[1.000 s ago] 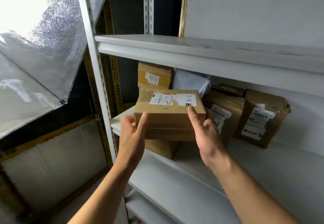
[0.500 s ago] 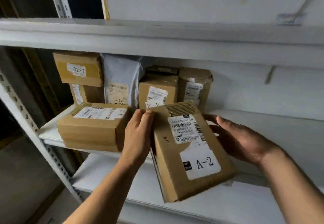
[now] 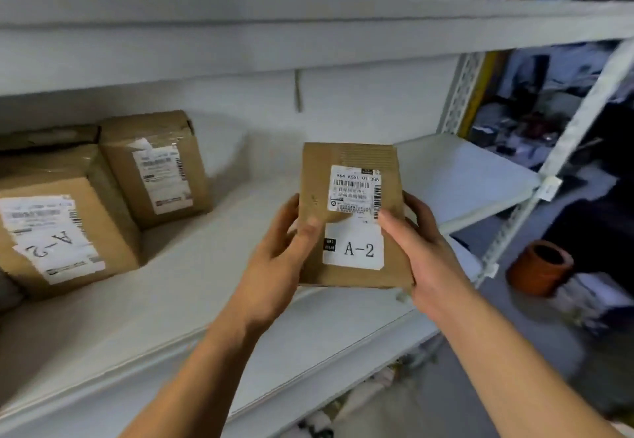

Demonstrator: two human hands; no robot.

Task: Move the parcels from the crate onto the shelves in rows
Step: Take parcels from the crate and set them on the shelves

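A-2 parcel (image 3: 353, 214) held upright above the shelf (image 3: 192, 286).
It is clamped at both edges by the left hand (image 3: 274, 262) and right hand (image 3: 422, 249), each grip closed on it; two labelled parcels (image 3: 154, 163) are stood further left.

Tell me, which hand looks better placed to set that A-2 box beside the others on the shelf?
Probably the left hand. It grips the A-2 parcel on the side facing the standing parcels; the right hand holds the far edge.
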